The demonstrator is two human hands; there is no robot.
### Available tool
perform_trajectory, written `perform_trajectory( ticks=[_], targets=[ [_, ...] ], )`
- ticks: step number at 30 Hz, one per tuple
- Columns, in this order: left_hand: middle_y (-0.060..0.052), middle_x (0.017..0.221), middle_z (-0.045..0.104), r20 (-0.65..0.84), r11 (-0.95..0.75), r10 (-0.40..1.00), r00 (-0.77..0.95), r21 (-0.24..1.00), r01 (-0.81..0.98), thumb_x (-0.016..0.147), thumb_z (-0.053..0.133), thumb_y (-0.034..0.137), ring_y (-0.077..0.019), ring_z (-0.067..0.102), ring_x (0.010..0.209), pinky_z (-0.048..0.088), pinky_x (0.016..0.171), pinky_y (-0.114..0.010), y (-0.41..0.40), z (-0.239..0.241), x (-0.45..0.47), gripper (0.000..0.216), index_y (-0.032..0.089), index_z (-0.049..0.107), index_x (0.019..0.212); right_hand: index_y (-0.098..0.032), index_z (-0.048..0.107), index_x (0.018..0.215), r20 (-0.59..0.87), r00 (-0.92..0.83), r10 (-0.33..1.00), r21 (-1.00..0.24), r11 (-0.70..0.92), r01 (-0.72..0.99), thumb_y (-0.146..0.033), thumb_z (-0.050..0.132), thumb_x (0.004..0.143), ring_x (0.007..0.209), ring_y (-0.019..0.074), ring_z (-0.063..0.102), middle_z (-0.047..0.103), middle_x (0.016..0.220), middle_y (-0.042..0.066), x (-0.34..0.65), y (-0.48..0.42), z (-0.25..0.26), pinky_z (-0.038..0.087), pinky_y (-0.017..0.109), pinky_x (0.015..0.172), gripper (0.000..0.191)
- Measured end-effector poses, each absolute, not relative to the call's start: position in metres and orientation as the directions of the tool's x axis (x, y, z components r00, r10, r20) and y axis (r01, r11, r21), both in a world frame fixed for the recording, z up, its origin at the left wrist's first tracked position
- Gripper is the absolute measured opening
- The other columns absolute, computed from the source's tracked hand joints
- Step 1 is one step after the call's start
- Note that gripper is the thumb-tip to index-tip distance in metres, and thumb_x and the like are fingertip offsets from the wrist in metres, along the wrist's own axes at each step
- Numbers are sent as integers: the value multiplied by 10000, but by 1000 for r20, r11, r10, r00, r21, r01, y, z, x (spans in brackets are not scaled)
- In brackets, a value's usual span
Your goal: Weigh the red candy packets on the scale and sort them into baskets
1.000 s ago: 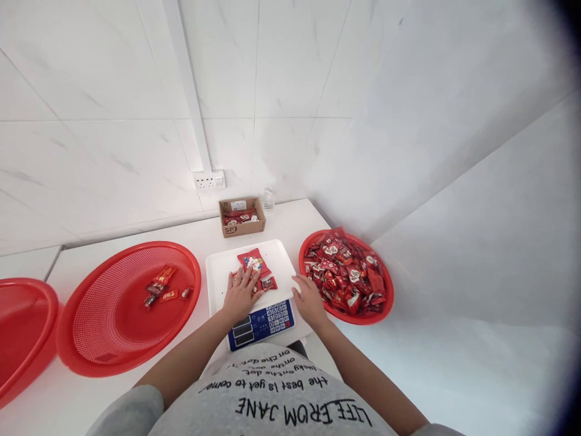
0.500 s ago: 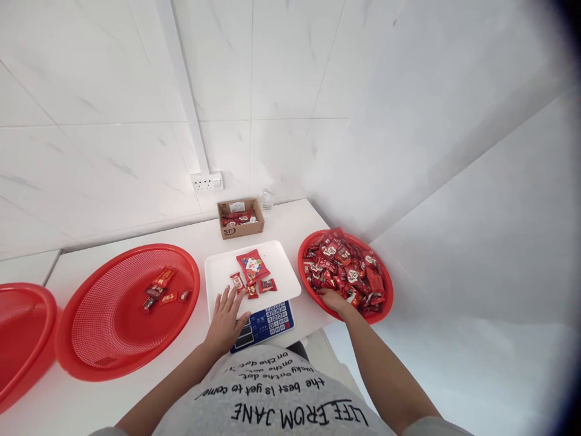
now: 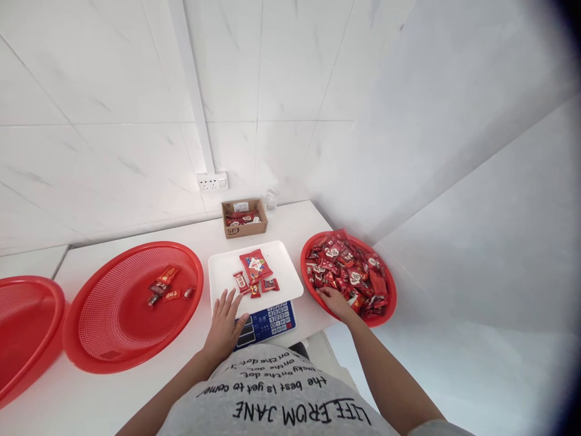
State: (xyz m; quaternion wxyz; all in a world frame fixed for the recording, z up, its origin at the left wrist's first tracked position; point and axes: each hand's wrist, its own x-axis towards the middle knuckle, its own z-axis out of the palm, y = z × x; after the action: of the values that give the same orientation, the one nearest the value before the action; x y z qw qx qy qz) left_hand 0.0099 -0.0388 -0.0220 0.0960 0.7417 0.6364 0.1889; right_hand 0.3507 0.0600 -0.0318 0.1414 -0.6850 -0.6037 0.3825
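My left hand lies flat with fingers spread on the near left corner of the white scale, beside its blue keypad. Several red snack packets lie on the scale's pan. My right hand reaches into the near left edge of the red basket heaped with red packets; its fingers rest among them, and whether it grips one is hidden.
A wide red mesh basket with a few packets sits left of the scale, another red basket beyond it. A small cardboard box, a clear bottle and a wall socket are at the back.
My left hand has drawn back from the packets on the pan to the scale's near corner. My right hand left the pan and moved right into the full basket.
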Motion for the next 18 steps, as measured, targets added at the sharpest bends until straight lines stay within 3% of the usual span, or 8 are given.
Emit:
perform_trajectory(
  ticks=[8, 13, 18],
  targets=[
    [-101, 1384, 386, 155, -228, 972, 176, 435, 871, 879, 361, 372, -272, 189, 1339, 244, 1047, -510, -36, -18, 21, 456, 196, 407, 1298, -172, 629, 934, -225, -8, 974, -771, -173, 613, -363, 530, 715, 953, 219, 591, 656, 1007, 78, 347, 52, -21, 426, 375, 896, 308],
    [-98, 1288, 490, 126, -223, 975, 186, 638, 737, 867, 387, 385, -242, 343, 1261, 308, 1027, -448, -34, 3, 26, 401, 194, 489, 1205, -180, 585, 980, -56, 151, 987, -885, -119, 449, -315, 493, 730, 925, 202, 598, 643, 1015, 84, 322, 45, -6, 450, 391, 882, 299],
    [-73, 1015, 627, -193, 89, 964, 183, 882, 463, 849, 397, 426, -189, 578, 928, 454, 842, -362, -29, 26, 42, 397, 191, 501, 1151, -195, 566, 1028, -113, -160, 981, -974, -78, 211, -300, 503, 739, 832, 164, 620, 624, 1043, 70, 265, 21, 20, 517, 337, 760, 314]
  ],
)
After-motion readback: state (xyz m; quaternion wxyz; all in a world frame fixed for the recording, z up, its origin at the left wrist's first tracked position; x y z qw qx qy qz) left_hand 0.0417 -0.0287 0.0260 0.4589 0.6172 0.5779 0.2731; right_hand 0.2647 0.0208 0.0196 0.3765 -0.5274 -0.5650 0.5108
